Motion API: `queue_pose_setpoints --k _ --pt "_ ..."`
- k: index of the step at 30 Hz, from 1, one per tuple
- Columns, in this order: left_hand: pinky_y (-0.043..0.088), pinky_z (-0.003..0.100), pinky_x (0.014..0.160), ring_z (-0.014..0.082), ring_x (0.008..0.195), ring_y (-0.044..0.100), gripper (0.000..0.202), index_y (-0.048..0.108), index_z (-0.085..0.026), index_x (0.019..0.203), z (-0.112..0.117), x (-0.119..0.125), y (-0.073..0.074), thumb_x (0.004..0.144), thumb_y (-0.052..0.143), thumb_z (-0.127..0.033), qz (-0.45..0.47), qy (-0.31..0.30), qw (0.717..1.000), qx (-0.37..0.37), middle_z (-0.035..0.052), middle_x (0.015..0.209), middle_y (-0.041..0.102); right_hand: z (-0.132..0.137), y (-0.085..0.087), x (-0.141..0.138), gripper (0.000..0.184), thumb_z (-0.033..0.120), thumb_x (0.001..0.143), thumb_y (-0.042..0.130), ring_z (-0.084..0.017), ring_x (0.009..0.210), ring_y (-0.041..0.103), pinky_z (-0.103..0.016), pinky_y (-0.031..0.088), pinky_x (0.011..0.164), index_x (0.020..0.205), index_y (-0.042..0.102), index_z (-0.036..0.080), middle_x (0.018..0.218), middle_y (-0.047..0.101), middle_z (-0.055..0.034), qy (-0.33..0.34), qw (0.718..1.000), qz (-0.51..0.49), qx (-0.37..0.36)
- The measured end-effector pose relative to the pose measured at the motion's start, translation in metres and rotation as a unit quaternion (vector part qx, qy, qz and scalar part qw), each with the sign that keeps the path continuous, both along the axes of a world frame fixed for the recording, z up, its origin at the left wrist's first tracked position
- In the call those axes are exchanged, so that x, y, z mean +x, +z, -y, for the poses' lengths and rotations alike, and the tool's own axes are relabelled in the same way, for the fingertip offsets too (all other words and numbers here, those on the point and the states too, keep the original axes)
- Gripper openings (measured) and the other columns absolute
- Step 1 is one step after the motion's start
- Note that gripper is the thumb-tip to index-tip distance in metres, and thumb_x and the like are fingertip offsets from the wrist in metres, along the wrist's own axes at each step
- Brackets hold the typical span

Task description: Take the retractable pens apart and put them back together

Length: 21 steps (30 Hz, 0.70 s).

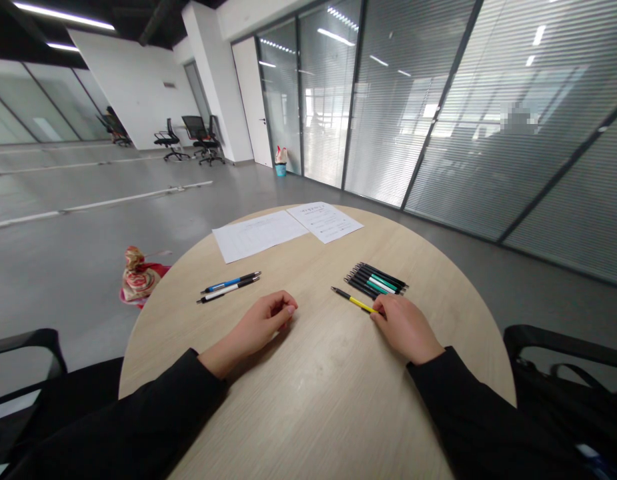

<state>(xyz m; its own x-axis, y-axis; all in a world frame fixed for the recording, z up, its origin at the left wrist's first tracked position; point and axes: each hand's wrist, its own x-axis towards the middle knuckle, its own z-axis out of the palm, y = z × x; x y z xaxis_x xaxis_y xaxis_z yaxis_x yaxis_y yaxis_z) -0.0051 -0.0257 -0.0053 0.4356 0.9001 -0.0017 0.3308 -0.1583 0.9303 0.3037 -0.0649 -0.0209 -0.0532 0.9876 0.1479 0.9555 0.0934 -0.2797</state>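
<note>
My right hand (405, 325) pinches one end of a yellow and black pen (358, 302) between thumb and fingers, low over the round table. Just beyond it lies a row of several pens (375, 280) side by side, mostly black, with green and white barrels among them. My left hand (268, 320) rests at the middle of the table, fingers loosely curled in, with nothing visible in it. Farther left are a blue and black pen (231, 283) and a white and black pen (228, 291), lying close together at a slant.
Two printed paper sheets (261, 233) lie at the far side of the wooden table (308, 393). Chairs stand at both sides, a black armrest (563, 340) showing at right. A patterned cloth bundle (141, 277) is beyond the table's left edge. Glass partitions run behind.
</note>
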Motion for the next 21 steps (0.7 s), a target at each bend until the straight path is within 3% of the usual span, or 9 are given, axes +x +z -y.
queue_pose_setpoints --k 13,21 --pt "0.033 0.024 0.055 0.0113 0.057 0.042 0.026 0.058 -0.017 0.084 0.003 0.002 0.006 0.091 0.057 -0.042 -0.024 -0.007 1.000 0.002 -0.0038 0.065 0.049 -0.005 -0.007 0.011 0.009 0.018 0.090 0.064 -0.022 0.086 0.061 -0.030 0.037 0.075 0.081 0.065 0.018 0.086 0.069 -0.0064 -0.029 0.999 0.016 0.014" --pt "0.035 0.025 0.056 0.0121 0.060 0.043 0.027 0.058 -0.017 0.086 0.000 0.000 0.002 0.091 0.057 -0.044 -0.033 -0.029 0.999 0.009 -0.0029 0.068 0.050 -0.006 -0.007 0.013 0.009 0.016 0.089 0.064 -0.021 0.086 0.061 -0.030 0.037 0.075 0.081 0.062 0.018 0.089 0.069 -0.0071 -0.025 0.999 0.017 0.021"
